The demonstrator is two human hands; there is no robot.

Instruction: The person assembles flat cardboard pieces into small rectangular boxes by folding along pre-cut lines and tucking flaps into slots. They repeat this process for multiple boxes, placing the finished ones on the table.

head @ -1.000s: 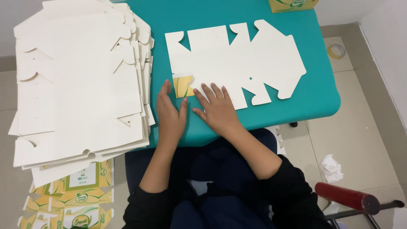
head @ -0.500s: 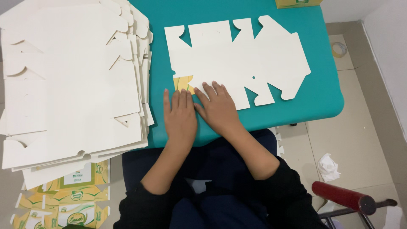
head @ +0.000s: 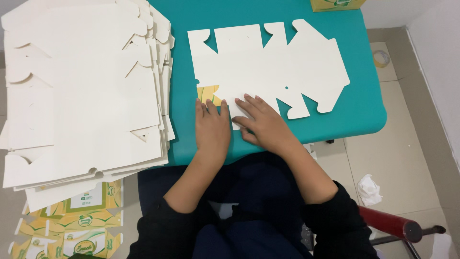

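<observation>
A flat white die-cut carton blank [head: 268,67] lies plain side up on the teal table [head: 364,110]. My left hand [head: 212,127] rests flat on the blank's near-left corner, where a folded flap [head: 209,93] shows its yellow printed side. My right hand [head: 261,122] lies flat beside it, fingers spread, pressing the blank's near edge. Neither hand grips anything.
A tall stack of white carton blanks [head: 81,91] covers the table's left side. Printed yellow-green blanks [head: 72,225] lie on the floor at lower left. A yellow box [head: 338,5] sits at the table's far edge. A tape roll [head: 381,58], crumpled tissue [head: 370,189] and a red-handled frame [head: 390,225] are on the right.
My left hand has slid from the teal surface up onto the blank's near-left corner. The right hand has stayed pressing the blank's near edge.
</observation>
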